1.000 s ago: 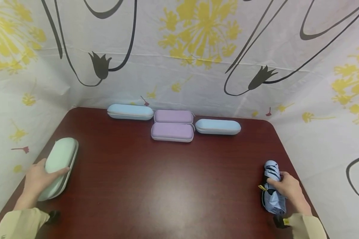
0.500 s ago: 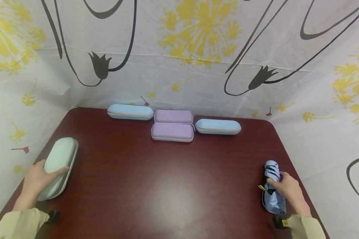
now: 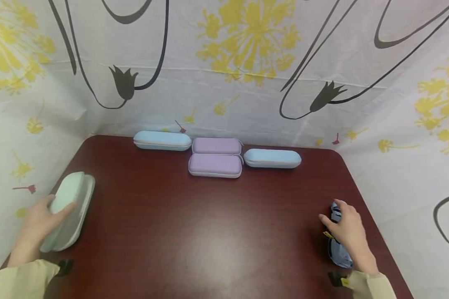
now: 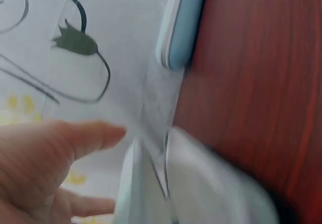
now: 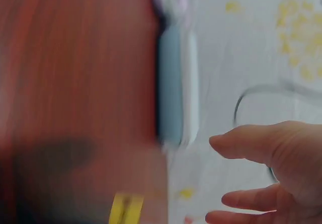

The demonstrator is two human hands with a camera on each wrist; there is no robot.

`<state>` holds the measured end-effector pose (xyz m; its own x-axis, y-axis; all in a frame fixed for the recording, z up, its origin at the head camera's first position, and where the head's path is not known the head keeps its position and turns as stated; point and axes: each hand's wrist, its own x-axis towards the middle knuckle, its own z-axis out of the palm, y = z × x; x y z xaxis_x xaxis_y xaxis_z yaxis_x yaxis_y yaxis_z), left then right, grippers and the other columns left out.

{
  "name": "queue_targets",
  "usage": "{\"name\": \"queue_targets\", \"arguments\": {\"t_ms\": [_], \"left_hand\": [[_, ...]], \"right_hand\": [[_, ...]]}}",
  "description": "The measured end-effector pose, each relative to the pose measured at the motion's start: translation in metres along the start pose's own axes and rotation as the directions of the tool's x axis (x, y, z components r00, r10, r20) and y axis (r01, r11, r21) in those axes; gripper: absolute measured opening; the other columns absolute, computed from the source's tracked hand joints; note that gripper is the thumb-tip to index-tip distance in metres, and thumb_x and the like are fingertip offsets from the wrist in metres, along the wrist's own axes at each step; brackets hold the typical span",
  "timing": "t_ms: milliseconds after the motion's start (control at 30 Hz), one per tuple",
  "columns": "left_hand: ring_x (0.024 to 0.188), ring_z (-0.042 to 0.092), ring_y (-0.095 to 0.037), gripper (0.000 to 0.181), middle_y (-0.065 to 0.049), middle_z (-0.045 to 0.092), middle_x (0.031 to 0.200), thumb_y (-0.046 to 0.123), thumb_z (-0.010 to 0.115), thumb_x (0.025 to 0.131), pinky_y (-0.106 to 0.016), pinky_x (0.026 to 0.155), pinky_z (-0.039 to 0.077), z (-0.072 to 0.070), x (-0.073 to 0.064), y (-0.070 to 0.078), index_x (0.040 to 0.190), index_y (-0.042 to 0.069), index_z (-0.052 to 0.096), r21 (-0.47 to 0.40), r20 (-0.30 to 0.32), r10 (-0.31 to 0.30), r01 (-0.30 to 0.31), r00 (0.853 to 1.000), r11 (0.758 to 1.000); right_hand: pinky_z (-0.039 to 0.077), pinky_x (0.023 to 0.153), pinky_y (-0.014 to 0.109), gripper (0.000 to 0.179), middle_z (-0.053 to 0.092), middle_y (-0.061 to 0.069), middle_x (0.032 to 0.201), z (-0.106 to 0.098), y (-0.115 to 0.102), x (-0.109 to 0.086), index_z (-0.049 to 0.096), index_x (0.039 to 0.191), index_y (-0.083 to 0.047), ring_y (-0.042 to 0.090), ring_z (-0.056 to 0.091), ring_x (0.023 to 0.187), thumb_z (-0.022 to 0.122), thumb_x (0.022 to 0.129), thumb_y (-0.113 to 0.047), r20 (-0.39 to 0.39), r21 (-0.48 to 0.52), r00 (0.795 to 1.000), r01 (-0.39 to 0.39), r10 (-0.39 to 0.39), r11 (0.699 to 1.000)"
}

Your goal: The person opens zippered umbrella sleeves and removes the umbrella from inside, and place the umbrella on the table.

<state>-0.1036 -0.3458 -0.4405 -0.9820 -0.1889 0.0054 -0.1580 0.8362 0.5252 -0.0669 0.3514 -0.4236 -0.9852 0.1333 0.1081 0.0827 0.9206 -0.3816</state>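
My left hand [image 3: 39, 220] spans a mint-green zip-up hard case [image 3: 69, 195] near the table's left edge, its thumb lying across the lid. In the left wrist view, the case's lid [image 4: 133, 189] and base [image 4: 211, 189] stand apart in a narrow V, with the thumb tip right at the lid's edge. Toward the right edge lies a folded light-blue umbrella [image 3: 338, 253] with dark stripes and a small yellow tag. My right hand [image 3: 348, 230] is over it with thumb and fingers spread, hiding part of it. Nothing shows between those fingers in the right wrist view.
Along the back edge are a light-blue case [image 3: 162, 140], two purple cases [image 3: 215, 165] one in front of the other, and another light-blue case [image 3: 272, 158]. A patterned white cloth [image 3: 209, 91] surrounds the dark red-brown table [image 3: 153, 224] at the back and sides.
My right hand has let go of the umbrella and risen over it with spread fingers. My left hand has shifted left, and the mint case's lid has moved apart from its base.
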Motion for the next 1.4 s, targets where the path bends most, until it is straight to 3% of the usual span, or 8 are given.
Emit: {"name": "queue_targets", "arguments": {"t_ms": [167, 400, 633, 800, 1000, 1100, 1233, 1400], "left_hand": [[0.102, 0.040, -0.059, 0.062, -0.044, 0.042, 0.116, 0.030, 0.057, 0.087, -0.066, 0.078, 0.033, 0.010, 0.005, 0.032, 0.122, -0.019, 0.041, 0.050, -0.134, 0.023, -0.017, 0.991, 0.999], [0.099, 0.050, -0.047, 0.039, -0.034, 0.055, 0.111, 0.010, 0.060, 0.086, -0.052, 0.083, 0.038, 0.038, 0.021, 0.067, 0.118, -0.011, 0.054, -0.184, -0.300, 0.007, -0.065, 0.954, 0.981], [0.099, 0.059, -0.026, 0.042, -0.019, 0.062, 0.116, 0.026, 0.055, 0.092, -0.022, 0.069, 0.044, 0.064, 0.054, 0.086, 0.126, 0.001, 0.056, -0.409, -0.166, -0.161, 0.081, 0.973, 0.909], [0.101, 0.057, -0.014, 0.050, -0.002, 0.060, 0.109, 0.028, 0.054, 0.093, -0.029, 0.086, 0.046, 0.075, 0.081, 0.097, 0.135, 0.002, 0.047, -0.668, 0.025, -0.284, 0.228, 0.958, 0.709], [0.090, 0.057, -0.006, 0.057, 0.003, 0.054, 0.112, 0.017, 0.055, 0.093, -0.026, 0.096, 0.042, 0.075, 0.123, 0.114, 0.144, 0.006, 0.034, -0.865, 0.286, -0.339, 0.394, 0.896, 0.311], [0.095, 0.056, -0.007, 0.058, -0.004, 0.050, 0.127, 0.017, 0.058, 0.091, -0.022, 0.094, 0.043, 0.075, 0.147, 0.117, 0.143, 0.009, 0.036, -0.875, 0.350, -0.373, 0.443, 0.859, 0.198], [0.110, 0.050, -0.012, 0.063, -0.008, 0.035, 0.146, 0.022, 0.061, 0.089, -0.025, 0.100, 0.038, 0.074, 0.170, 0.119, 0.144, 0.011, 0.034, -0.853, 0.365, -0.412, 0.477, 0.835, 0.211], [0.127, 0.039, -0.020, 0.076, -0.011, 0.025, 0.151, 0.031, 0.060, 0.088, -0.030, 0.104, 0.034, 0.075, 0.183, 0.118, 0.149, 0.009, 0.019, -0.801, 0.396, -0.389, 0.520, 0.832, 0.297]], "right_hand": [[0.044, 0.076, 0.055, 0.052, 0.056, 0.031, 0.110, 0.020, -0.047, 0.002, 0.052, 0.122, 0.010, 0.044, 0.054, 0.097, 0.072, 0.078, -0.011, -0.111, 0.119, 0.985, 0.147, -0.134, 0.982], [0.050, 0.074, 0.046, 0.044, 0.064, 0.021, 0.100, 0.068, -0.118, 0.008, 0.062, 0.111, 0.004, 0.035, 0.061, 0.090, 0.078, 0.070, -0.006, -0.206, 0.258, 0.926, 0.364, -0.317, 0.895], [0.053, 0.069, 0.041, 0.041, 0.064, 0.018, 0.095, 0.110, -0.181, 0.016, 0.063, 0.108, 0.005, 0.031, 0.063, 0.083, 0.078, 0.071, -0.004, -0.159, 0.401, 0.892, 0.450, -0.423, 0.798], [0.053, 0.074, 0.042, 0.040, 0.064, 0.017, 0.100, 0.128, -0.213, 0.018, 0.062, 0.110, 0.004, 0.029, 0.063, 0.089, 0.076, 0.074, -0.006, -0.095, 0.478, 0.898, 0.420, -0.430, 0.771], [0.053, 0.075, 0.042, 0.040, 0.064, 0.020, 0.103, 0.140, -0.239, 0.025, 0.061, 0.111, 0.007, 0.033, 0.062, 0.090, 0.074, 0.076, -0.008, -0.075, 0.515, 0.880, 0.436, -0.468, 0.738], [0.052, 0.076, 0.040, 0.040, 0.064, 0.019, 0.104, 0.143, -0.250, 0.028, 0.062, 0.112, 0.006, 0.031, 0.062, 0.091, 0.074, 0.077, -0.009, -0.067, 0.518, 0.881, 0.432, -0.469, 0.738], [0.052, 0.078, 0.038, 0.040, 0.064, 0.017, 0.105, 0.150, -0.260, 0.025, 0.061, 0.113, 0.005, 0.030, 0.062, 0.093, 0.074, 0.078, -0.011, -0.028, 0.530, 0.885, 0.407, -0.465, 0.744], [0.052, 0.079, 0.035, 0.039, 0.064, 0.018, 0.105, 0.157, -0.263, 0.019, 0.061, 0.112, 0.006, 0.031, 0.062, 0.093, 0.074, 0.078, -0.010, -0.005, 0.539, 0.886, 0.394, -0.465, 0.744]]}}
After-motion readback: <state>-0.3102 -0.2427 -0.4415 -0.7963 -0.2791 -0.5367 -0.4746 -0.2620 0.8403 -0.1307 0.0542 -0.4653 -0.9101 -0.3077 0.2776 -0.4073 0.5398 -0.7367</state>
